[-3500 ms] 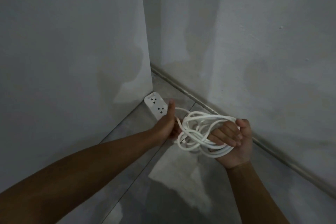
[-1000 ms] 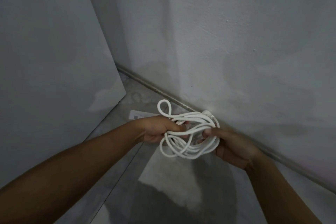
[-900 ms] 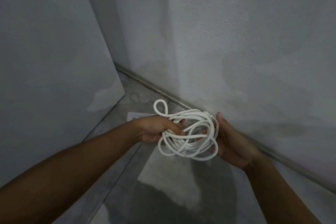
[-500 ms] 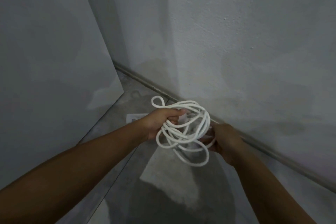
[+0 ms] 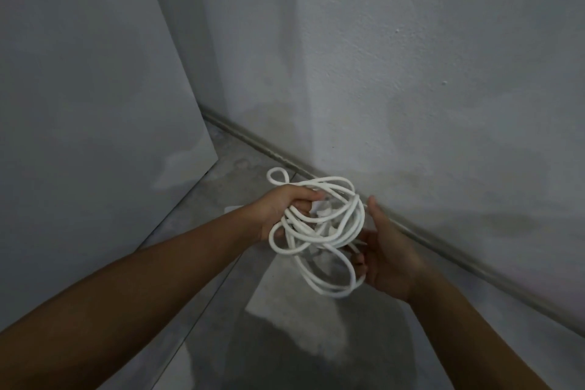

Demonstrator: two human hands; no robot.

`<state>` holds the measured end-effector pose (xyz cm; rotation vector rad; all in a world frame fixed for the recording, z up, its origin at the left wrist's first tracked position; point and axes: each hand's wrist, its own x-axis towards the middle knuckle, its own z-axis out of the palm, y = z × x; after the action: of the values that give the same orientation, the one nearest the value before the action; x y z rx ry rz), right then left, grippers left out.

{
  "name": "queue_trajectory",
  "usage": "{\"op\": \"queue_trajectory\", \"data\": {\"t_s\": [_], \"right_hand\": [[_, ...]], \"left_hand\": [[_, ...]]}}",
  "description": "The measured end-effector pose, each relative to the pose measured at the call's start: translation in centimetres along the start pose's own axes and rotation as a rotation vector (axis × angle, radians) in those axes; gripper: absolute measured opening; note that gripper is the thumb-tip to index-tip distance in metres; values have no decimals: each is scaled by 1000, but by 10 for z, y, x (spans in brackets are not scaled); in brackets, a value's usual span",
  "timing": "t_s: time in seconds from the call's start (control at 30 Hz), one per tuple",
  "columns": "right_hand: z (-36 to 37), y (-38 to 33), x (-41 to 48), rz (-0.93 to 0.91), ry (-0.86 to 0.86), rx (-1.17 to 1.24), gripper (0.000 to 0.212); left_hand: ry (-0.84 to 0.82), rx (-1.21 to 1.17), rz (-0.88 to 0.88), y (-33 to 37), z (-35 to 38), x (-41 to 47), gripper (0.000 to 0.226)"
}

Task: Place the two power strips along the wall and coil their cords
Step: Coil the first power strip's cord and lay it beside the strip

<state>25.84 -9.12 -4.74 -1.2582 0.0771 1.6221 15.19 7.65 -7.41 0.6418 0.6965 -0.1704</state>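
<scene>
At nine o'clock of the bundle, the left hand [image 5: 286, 210] is clenching its fingers [image 5: 311, 196] around the upper loops of the white cord [image 5: 319, 228], which is hanging above the floor [image 5: 221, 279] near the wall's [image 5: 411, 104] base. The cord is looking light, limp and smooth, likely to slither apart, so gripping across all loops at the gathered top seems wisest. At three o'clock, the right hand [image 5: 387, 255] is cupping the coil with fingers spread and loose. Compared with half a second ago, one loop is sagging lower toward five o'clock and the right palm is opening wider.
</scene>
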Motion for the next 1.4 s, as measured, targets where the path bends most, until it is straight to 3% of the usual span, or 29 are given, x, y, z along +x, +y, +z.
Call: {"op": "queue_trajectory", "data": {"t_s": [0.07, 0.17, 0.27, 0.37, 0.53, 0.6, 0.67, 0.8, 0.93, 1.07, 1.2, 1.3, 1.4], "right_hand": [[-2, 2, -3, -96, -156, -175, 76], [6, 6, -3, -221, -185, -396, 78], [15, 8, -4, -404, -182, -421, 84], [27, 9, -6, -465, -79, -563, 98], [44, 9, -5, -352, 231, -458, 106], [47, 10, -2, -320, 344, -437, 95], [44, 11, 0, -338, 327, -461, 76], [38, 1, -1, -368, 216, -628, 61], [40, 1, 5, -340, 373, -674, 57], [37, 12, 11, -408, 708, -826, 54], [30, 29, 19, -469, 789, -766, 46], [22, 37, 23, -447, 878, -725, 45], [19, 41, 27, -424, 989, -752, 42]], "left_hand": [[33, 6, 12, 1, -1, 0, 51], [88, -1, 14, 1, 1, 1, 38], [154, 3, 44, 0, 3, 3, 51], [230, 8, 77, 1, 2, 4, 44], [285, 121, 101, -3, 6, 6, 36], [304, 158, 111, -3, 9, 7, 20], [303, 139, 106, -3, 9, 7, 11], [317, 87, 89, -6, 6, 9, 37], [330, 135, 121, -5, 8, 9, 40], [270, 144, 121, -6, -1, 11, 43], [88, 182, 68, -11, -6, 4, 20], [-45, 197, 28, -12, -7, 0, 21], [-72, 310, 44, -13, -5, 2, 14]]}}
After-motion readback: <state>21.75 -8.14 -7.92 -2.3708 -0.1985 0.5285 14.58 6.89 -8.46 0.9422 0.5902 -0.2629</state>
